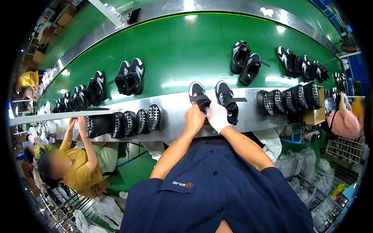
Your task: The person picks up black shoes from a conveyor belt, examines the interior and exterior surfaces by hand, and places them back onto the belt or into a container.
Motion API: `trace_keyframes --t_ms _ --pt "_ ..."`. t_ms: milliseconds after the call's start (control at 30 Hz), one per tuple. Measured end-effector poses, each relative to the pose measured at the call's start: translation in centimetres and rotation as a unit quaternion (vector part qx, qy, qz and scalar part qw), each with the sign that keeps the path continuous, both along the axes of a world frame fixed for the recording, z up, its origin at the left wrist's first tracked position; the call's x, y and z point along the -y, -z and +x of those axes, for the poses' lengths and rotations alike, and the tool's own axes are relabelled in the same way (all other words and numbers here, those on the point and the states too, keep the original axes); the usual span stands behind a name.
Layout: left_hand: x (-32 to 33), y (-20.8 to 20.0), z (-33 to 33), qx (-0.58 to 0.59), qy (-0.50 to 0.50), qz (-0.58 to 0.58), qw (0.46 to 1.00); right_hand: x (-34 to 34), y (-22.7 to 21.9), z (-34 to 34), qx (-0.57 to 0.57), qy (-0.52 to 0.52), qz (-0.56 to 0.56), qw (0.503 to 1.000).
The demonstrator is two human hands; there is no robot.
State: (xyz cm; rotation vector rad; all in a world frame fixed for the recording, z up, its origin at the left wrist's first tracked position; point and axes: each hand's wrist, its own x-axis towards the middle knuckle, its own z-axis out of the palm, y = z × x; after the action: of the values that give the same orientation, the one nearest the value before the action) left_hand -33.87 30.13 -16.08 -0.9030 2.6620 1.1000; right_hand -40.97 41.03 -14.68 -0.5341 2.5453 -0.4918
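Hands over near steel edge | bare left hand [194,117] clamped on black-and-white strapped sneaker [199,95] | white-gloved right hand [217,115] grips its pair [227,100] | toes pointing away

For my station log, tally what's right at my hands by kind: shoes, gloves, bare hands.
Shoes: 2, the left shoe and the right shoe
Gloves: 1, the white glove on the right hand
Bare hands: 1, the left hand
Total: 4
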Motion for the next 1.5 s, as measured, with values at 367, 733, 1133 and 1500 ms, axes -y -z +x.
trace_keyframes --t_ms 367,733,1133,1500 --pt "-0.8 -2.7 1.6 -0.056 -0.065 0.024 0.996 -3.6 -6.0 -0.2 0.041 -0.020 -0.021 0.999" --pt "-4.7 -4.6 3.2 -0.039 0.272 -0.012 0.962 -8.9 1.6 -1.4 0.021 0.117 -0.172 0.978" --pt "9.3 -2.1 -2.8 -0.050 0.205 -0.287 0.934 -17.9 -1.5 -1.0 0.171 0.161 -0.156 0.959" --pt "0.1 -5.6 -18.1 -0.087 0.410 -0.226 0.879 -25.7 -3.0 3.3 0.210 0.377 -0.216 0.876"
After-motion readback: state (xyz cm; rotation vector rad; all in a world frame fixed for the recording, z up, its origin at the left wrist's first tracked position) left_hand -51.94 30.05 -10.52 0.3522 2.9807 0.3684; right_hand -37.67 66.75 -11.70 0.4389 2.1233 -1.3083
